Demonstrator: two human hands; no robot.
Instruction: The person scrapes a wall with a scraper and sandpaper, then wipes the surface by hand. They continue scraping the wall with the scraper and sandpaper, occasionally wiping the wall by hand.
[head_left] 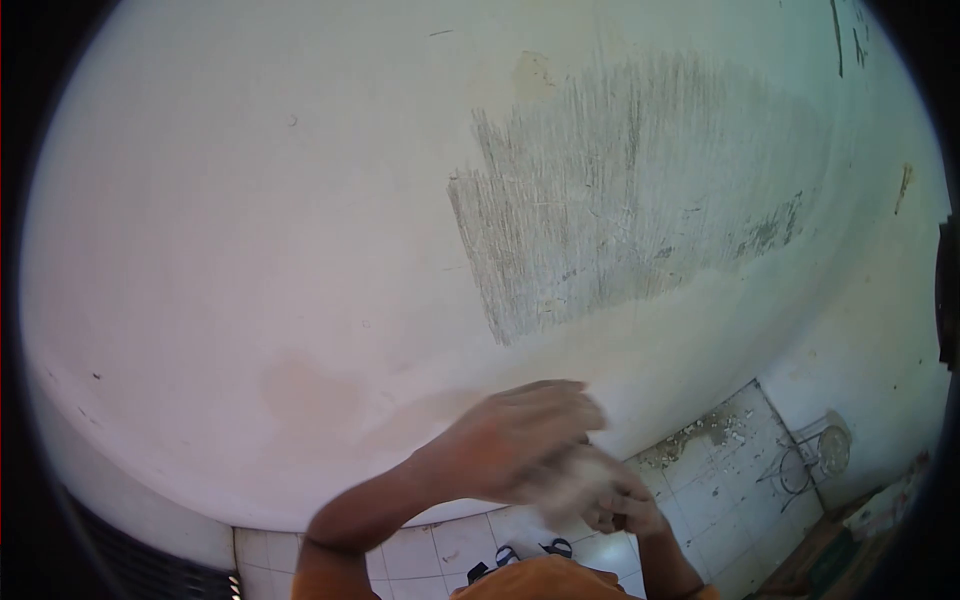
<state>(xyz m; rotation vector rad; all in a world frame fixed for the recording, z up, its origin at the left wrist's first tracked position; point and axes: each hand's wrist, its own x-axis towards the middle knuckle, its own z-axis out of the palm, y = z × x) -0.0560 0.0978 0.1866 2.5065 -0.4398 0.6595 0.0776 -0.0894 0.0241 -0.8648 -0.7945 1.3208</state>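
Observation:
My left hand (525, 440) reaches across in front of my body, its fingers smeared by motion. Just below and to the right is my right hand (625, 505), with its fingers curled in. A pale, whitish blur (570, 485) lies between the two hands; I cannot tell whether it is a held thing or dusty fingers. Both hands overlap the foot of the white wall (250, 220) in this view. Above them the wall carries a large grey scraped patch (600, 190) with streaky vertical marks.
White crumbs and dust (720, 430) lie on the tiled floor (700, 490) along the wall. A round wire object (815, 455) leans in the right corner. Dark slats (140, 560) show at lower left. Sandals (507, 554) are below my orange shirt (550, 580).

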